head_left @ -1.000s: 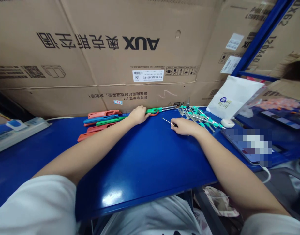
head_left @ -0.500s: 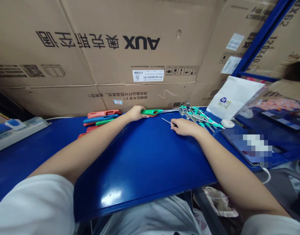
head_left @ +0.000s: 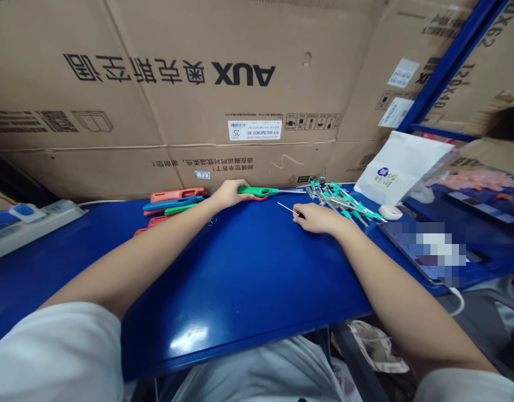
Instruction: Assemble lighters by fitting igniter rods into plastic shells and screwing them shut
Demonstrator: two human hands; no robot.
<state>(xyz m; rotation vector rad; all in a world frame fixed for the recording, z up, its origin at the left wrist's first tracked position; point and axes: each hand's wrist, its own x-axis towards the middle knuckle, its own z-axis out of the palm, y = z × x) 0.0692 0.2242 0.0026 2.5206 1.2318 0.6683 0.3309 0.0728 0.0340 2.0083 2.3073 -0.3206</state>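
My left hand (head_left: 231, 194) is closed around the handle end of a green long-nosed lighter (head_left: 259, 191) near the back of the table. The lighter's metal tube points right, and an orange-red edge shows just under it. In my right hand (head_left: 313, 217) is a thin metal rod with a dark handle (head_left: 300, 215), like a small screwdriver; its tip points left. Right of it lies a pile of metal tubes with teal ends (head_left: 343, 201). Left of my left hand, partly behind the forearm, lie several lighters: a red one (head_left: 175, 196), a blue one (head_left: 171, 202) and others.
A large cardboard sheet (head_left: 177, 111) stands along the back of the blue table (head_left: 248, 279). To the right are a white paper bag (head_left: 401, 167), a small white case (head_left: 390, 212) and a tablet (head_left: 420, 251) with a cable. A power strip (head_left: 34, 226) lies at the left.
My left hand has shifted slightly left with the green lighter. The right hand and its thin rod look nearly still.
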